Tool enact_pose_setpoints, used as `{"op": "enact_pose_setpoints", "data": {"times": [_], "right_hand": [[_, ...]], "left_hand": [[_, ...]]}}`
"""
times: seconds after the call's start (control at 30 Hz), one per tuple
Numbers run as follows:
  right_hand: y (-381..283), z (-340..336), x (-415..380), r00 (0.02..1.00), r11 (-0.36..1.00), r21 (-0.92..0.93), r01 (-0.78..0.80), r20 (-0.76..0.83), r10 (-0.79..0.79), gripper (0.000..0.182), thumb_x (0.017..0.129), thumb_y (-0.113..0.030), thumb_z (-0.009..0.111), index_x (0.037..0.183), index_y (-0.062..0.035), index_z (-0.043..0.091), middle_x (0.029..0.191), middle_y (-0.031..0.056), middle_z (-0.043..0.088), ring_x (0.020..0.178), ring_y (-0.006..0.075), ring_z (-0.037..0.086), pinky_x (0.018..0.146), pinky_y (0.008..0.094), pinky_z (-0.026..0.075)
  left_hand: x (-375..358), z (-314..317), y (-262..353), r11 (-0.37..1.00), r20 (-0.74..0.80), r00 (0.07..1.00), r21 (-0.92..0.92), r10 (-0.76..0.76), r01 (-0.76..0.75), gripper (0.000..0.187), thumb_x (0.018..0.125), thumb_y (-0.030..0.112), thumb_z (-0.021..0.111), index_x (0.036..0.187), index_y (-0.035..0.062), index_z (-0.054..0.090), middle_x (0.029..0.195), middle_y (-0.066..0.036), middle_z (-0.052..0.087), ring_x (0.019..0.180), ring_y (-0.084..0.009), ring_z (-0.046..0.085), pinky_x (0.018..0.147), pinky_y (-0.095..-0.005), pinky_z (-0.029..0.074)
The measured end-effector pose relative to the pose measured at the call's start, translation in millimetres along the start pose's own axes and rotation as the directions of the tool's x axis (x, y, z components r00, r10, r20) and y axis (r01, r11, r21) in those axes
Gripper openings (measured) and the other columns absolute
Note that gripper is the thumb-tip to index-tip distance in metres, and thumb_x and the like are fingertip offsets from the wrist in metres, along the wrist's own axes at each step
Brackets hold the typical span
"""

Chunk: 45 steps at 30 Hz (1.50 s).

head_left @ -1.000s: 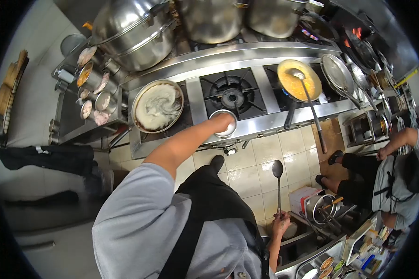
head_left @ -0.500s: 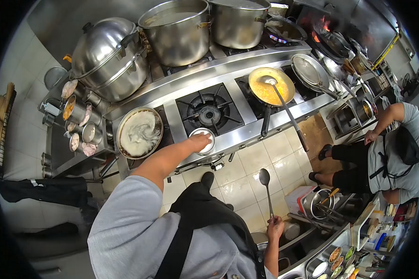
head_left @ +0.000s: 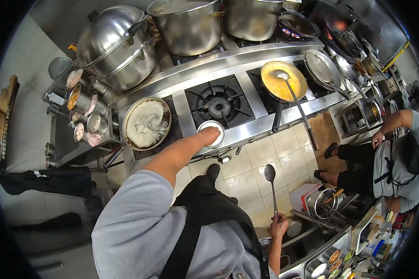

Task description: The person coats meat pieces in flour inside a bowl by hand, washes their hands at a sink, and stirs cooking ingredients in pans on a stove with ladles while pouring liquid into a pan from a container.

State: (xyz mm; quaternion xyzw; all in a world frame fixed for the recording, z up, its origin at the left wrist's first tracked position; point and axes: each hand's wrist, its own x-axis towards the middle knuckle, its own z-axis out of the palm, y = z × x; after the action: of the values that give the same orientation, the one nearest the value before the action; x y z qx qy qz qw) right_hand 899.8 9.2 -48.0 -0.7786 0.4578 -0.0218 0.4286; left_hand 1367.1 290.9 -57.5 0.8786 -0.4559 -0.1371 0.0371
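My left hand (head_left: pixel 210 136) reaches down into a small white bowl (head_left: pixel 217 141) at the front edge of the stove. Its fingers are bunched together over white contents, and what they pinch, if anything, is hidden. Held low on my right side, my right hand (head_left: pixel 279 225) is closed around the handle of a long metal spoon (head_left: pixel 269 173), bowl end pointing toward the stove. Left of the white bowl sits a round pan (head_left: pixel 146 123) of swirled, creamy pale mixture. A bare burner (head_left: pixel 219 106) lies just behind the bowl.
A frying pan (head_left: pixel 278 112) of yellow-orange food stands on the right burner, a ladle (head_left: pixel 299 104) resting in it. Large pots (head_left: pixel 190 33) and a domed steamer (head_left: pixel 109 46) line the back. Another person (head_left: pixel 391 160) stands at right. Metal cups (head_left: pixel 97 125) are at left.
The view has shifted slightly, so the stove sits a little further right and lower. My left hand stays in the white bowl; my right hand still holds the spoon.
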Motion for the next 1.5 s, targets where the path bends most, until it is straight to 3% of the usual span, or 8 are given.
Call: {"op": "enact_pose_setpoints", "data": {"times": [0.17,0.37,0.47,0.63,0.97,1.17,1.27,1.5], "right_hand": [[19,7,9,0.987,0.986,0.039,0.162,-0.027,-0.161,0.010,0.089,-0.008,0.056,0.087,0.0013,0.058,0.061,0.0039,0.057,0.044,0.0075,0.046,0.040,0.0261,0.034],[20,8,11,0.985,0.983,0.068,0.173,-0.036,-0.171,0.008,0.089,-0.008,0.056,0.086,0.0002,0.058,0.062,0.0042,0.058,0.045,0.0075,0.047,0.041,0.0255,0.036],[6,3,5,1.000,0.996,0.080,0.031,0.000,-0.032,0.010,0.087,-0.005,0.054,0.082,0.0019,0.059,0.068,0.0091,0.062,0.064,0.0165,0.060,0.063,0.0298,0.047],[-5,-4,-2,0.996,0.995,0.044,0.088,-0.010,-0.087,0.010,0.086,-0.005,0.054,0.081,0.0015,0.058,0.066,0.0084,0.061,0.063,0.0166,0.060,0.063,0.0295,0.047],[5,0,-4,1.000,1.000,0.009,0.000,-0.016,0.000,0.009,0.085,-0.006,0.056,0.083,0.0011,0.061,0.067,0.0089,0.062,0.065,0.0169,0.061,0.064,0.0303,0.047],[14,4,-5,0.999,0.996,0.068,-0.053,-0.007,0.054,0.007,0.084,-0.003,0.056,0.083,0.0023,0.061,0.069,0.0089,0.062,0.066,0.0158,0.060,0.066,0.0294,0.047],[27,9,-3,0.990,0.989,0.057,0.136,-0.053,-0.133,0.009,0.086,-0.006,0.054,0.085,0.0012,0.060,0.059,0.0032,0.056,0.046,0.0080,0.048,0.043,0.0267,0.038],[31,11,3,0.986,0.987,-0.012,0.162,-0.045,-0.162,0.009,0.084,-0.005,0.055,0.087,0.0020,0.060,0.063,0.0061,0.060,0.047,0.0088,0.050,0.044,0.0266,0.040]], "left_hand": [[3,-3,5,0.996,0.038,0.997,-0.051,-0.071,0.072,0.016,0.079,0.005,0.049,0.089,0.0019,0.062,0.098,-0.021,0.061,0.098,-0.0356,0.060,0.084,-0.0424,0.048],[0,-10,11,0.985,0.024,0.991,-0.109,-0.129,0.131,0.021,0.081,0.006,0.049,0.096,0.0042,0.064,0.102,-0.020,0.062,0.099,-0.0361,0.060,0.085,-0.0433,0.048],[-1,-7,10,0.968,-0.024,0.983,-0.181,-0.181,0.174,0.024,0.081,0.006,0.051,0.100,0.0076,0.065,0.104,-0.019,0.063,0.099,-0.0356,0.060,0.086,-0.0434,0.048],[-6,-24,8,0.949,0.028,0.978,-0.237,-0.209,0.209,0.025,0.073,0.005,0.064,0.097,0.0102,0.068,0.101,-0.018,0.065,0.099,-0.0336,0.061,0.085,-0.0408,0.049],[-7,-36,6,0.999,0.255,0.967,-0.041,0.028,-0.018,0.051,0.069,-0.003,0.059,0.117,0.0153,0.061,0.119,-0.014,0.052,0.115,-0.0333,0.051,0.094,-0.0415,0.045],[-11,-46,13,1.000,0.206,0.979,-0.011,-0.006,0.009,0.051,0.068,-0.002,0.061,0.117,0.0124,0.059,0.121,-0.016,0.050,0.117,-0.0348,0.050,0.096,-0.0421,0.044],[-9,-47,13,0.999,0.246,0.969,-0.022,-0.017,0.023,0.047,0.071,0.000,0.061,0.117,0.0112,0.059,0.124,-0.017,0.049,0.117,-0.0354,0.050,0.096,-0.0427,0.044],[-2,-12,2,0.999,0.043,0.999,-0.050,0.015,-0.012,0.024,0.080,0.005,0.051,0.103,0.0060,0.061,0.119,-0.020,0.052,0.110,-0.0364,0.053,0.093,-0.0432,0.045]]}}
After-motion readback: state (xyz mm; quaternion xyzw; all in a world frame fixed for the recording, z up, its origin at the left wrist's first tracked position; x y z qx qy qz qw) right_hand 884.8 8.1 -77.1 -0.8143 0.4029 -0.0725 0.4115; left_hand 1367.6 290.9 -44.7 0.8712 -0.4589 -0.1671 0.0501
